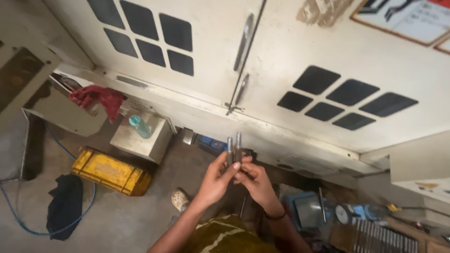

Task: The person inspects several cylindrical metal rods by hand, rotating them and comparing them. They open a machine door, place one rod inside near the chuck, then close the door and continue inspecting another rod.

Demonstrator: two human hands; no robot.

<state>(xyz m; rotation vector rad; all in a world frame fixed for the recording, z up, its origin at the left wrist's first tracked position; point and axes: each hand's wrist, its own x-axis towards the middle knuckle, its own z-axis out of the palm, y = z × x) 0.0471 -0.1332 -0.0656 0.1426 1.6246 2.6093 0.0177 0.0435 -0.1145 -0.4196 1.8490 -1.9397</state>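
Two slim grey metal rods (pixel 234 149) stand upright side by side in front of me, held at their lower ends. My left hand (pixel 216 177) pinches the left rod between thumb and fingers. My right hand (pixel 254 180) grips the right rod, its fingers touching those of the left hand. A dark band sits on my right wrist. Both hands are raised before the closed double doors of a cream machine cabinet (pixel 300 51) with dark window panes and metal door handles (pixel 243 42).
A yellow crate (pixel 110 171), a cream box (pixel 140 140) with a teal bottle (pixel 139 126), a red cloth (pixel 98 98), a dark cloth (pixel 65 206) and a blue cable (pixel 28 229) lie on the concrete floor at left. Dial gauge (pixel 344 214) and metal parts at lower right.
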